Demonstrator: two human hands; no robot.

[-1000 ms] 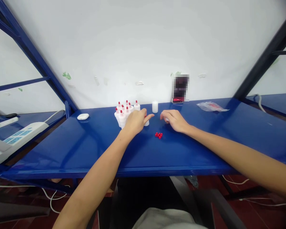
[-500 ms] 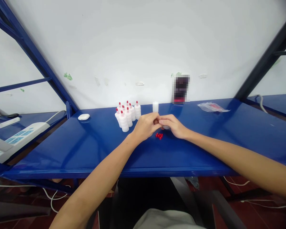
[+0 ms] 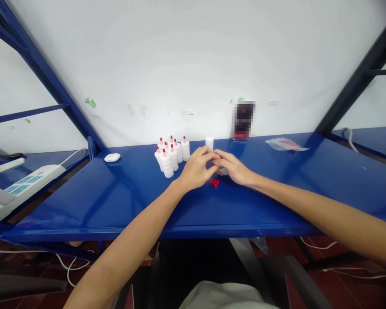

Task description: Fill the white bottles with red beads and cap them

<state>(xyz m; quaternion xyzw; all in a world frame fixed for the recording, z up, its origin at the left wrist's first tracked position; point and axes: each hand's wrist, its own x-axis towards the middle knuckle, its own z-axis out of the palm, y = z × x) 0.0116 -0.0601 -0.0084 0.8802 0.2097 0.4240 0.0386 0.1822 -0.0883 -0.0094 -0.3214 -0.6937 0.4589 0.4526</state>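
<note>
My left hand and my right hand meet at the fingertips over the blue table. Under my right hand's fingers a piece of a white bottle shows; the rest of it is hidden. My left hand's fingers are curled and pinched against my right hand's fingertips, and what they hold is hidden. Just below the hands lies a small pile of red caps. Several white bottles with red tips stand upright to the left. Behind my hands stands a white bottle without a visible tip.
A white oval case lies at the back left of the table. A phone leans on the wall, with a clear plastic bag to its right. A power strip is at the far left.
My left hand's fingers have lifted and arched slightly at the same spot. The bottles and red caps keep their places; the whole view has shifted slightly.
</note>
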